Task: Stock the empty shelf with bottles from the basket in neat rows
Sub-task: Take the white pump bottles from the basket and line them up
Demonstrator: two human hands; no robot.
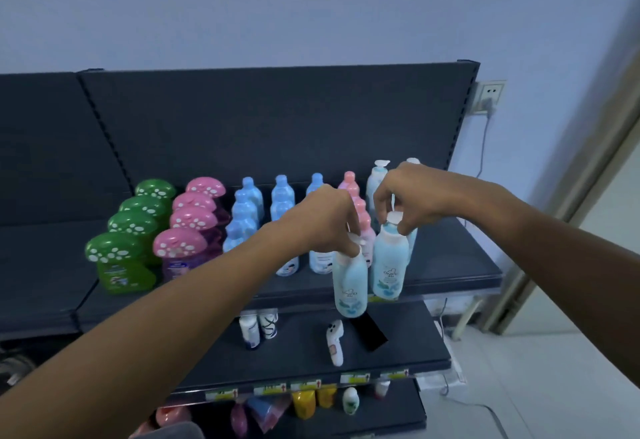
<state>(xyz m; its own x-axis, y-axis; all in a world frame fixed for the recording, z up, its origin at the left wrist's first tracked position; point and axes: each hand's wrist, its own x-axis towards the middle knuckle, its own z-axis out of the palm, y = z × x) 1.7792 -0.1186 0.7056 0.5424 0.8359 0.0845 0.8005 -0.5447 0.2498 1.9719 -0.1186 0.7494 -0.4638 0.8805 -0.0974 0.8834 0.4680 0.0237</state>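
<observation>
While fingers of the left hand (325, 220) pinch the cap of one pale blue bottle (349, 282), hanging it upright, cap up, just before the shelf (450, 258) front edge, fingers of the right hand (412, 196) grip the cap of a second bottle (389, 265) standing vertical on the shelf

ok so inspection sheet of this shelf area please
surface: dark top shelf, partly stocked, right end bare
job's things: rows of green-capped bottles, pink-capped bottles, blue bottles
clutter: white handheld device, black flat item on lower shelf
grippers: left hand holds a pale pump bottle by its top, in front of the shelf edge; right hand pinches the pump of a second pump bottle standing at that edge
cables: cable hangs from wall socket
surroundings: blue wall, door frame at right
</observation>
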